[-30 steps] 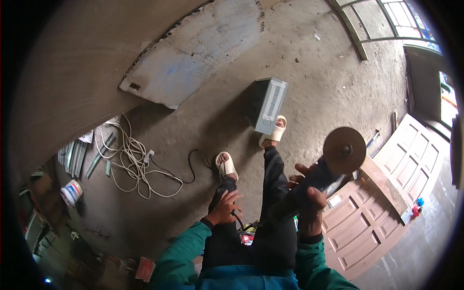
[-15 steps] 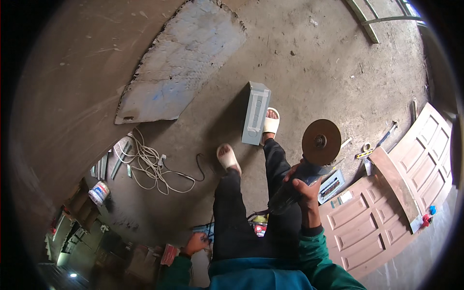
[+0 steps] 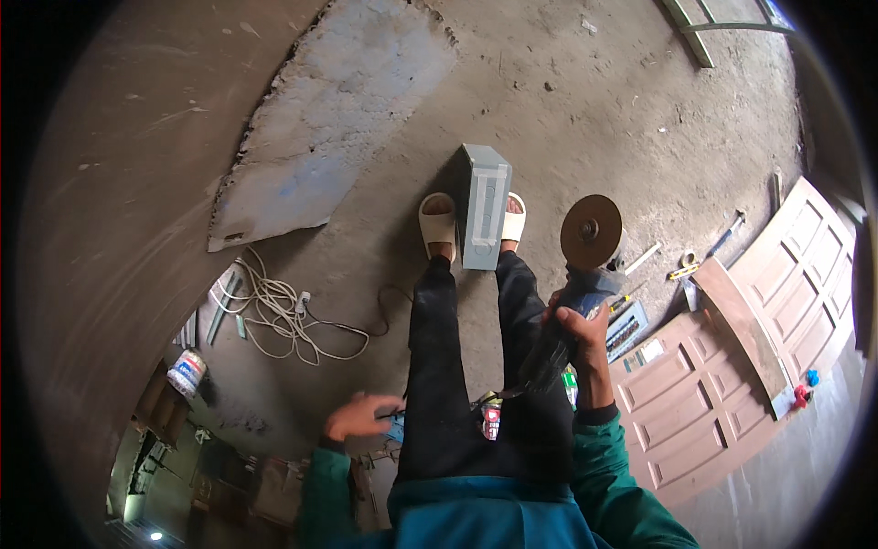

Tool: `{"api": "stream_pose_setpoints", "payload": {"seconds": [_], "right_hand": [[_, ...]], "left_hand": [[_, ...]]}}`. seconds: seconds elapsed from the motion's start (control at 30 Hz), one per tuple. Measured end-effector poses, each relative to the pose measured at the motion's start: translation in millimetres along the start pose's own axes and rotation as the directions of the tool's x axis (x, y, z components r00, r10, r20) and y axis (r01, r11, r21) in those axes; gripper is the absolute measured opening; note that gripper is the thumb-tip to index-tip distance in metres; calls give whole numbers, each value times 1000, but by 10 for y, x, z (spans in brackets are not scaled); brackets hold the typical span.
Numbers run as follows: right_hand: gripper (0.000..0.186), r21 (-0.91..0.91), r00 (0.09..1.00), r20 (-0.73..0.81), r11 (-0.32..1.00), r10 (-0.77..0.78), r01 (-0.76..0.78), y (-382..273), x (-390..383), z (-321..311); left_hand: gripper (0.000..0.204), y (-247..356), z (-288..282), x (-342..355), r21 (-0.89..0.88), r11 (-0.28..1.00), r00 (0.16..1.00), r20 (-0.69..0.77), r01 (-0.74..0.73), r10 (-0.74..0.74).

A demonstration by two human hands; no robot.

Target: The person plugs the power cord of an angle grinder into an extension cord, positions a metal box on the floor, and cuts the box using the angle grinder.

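Observation:
My right hand (image 3: pixel 583 329) grips a dark angle grinder (image 3: pixel 558 339), its round cutting disc (image 3: pixel 590 242) pointing up and forward beside my right leg. My left hand (image 3: pixel 361 416) is blurred beside my left thigh, close to a dark cord; whether it holds anything is unclear. A grey metal box (image 3: pixel 485 206) with knockouts and strips of tape stands on the floor between my two sandalled feet, close against the right one.
A coiled white extension cord (image 3: pixel 283 325), metal strips (image 3: pixel 219 311) and a bucket (image 3: pixel 187 372) lie left. A jagged board (image 3: pixel 325 101) is upper left. Wooden door panels (image 3: pixel 681 416), a hammer (image 3: pixel 722 240) and assorted tools lie right. A metal frame (image 3: pixel 690 27) is top right.
My left foot has moved forward to beside the metal box. My left hand has left my thigh and moved outward. The grinder has moved a little left and upward in view, still in my right hand.

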State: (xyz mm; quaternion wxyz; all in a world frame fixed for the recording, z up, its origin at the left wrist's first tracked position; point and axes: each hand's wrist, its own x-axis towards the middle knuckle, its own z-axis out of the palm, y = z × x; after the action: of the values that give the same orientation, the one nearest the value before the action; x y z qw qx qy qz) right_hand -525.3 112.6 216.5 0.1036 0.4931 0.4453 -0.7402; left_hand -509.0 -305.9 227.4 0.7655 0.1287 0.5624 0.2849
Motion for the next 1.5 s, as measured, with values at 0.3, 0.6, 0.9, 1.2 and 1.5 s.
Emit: {"api": "stream_pose_setpoints", "payload": {"seconds": [0.3, 0.6, 0.9, 1.2, 1.5], "right_hand": [[42, -49, 995, -96, 999, 17, -22, 484, 151, 299], [45, -122, 989, -100, 985, 109, -121, 1022, 514, 206], [35, -158, 990, -108, 982, 90, -106, 1286, 680, 163], [37, -39, 986, -145, 996, -81, 77, 1178, 547, 358], [36, -171, 951, -81, 944, -300, 283, 1151, 271, 266]], "left_hand": [[49, 81, -1062, 3101, -354, 743, 579, -813, -568, 55], [35, 465, -1212, 3743, -99, 932, 468, -880, -348, 81], [67, 603, -778, 2916, -468, 686, 753, -633, -557, 180], [99, 1012, -316, 2146, -149, 858, 763, -549, -491, 341], [90, 971, 69, 2068, 94, 814, 532, -713, -573, 457]]}}
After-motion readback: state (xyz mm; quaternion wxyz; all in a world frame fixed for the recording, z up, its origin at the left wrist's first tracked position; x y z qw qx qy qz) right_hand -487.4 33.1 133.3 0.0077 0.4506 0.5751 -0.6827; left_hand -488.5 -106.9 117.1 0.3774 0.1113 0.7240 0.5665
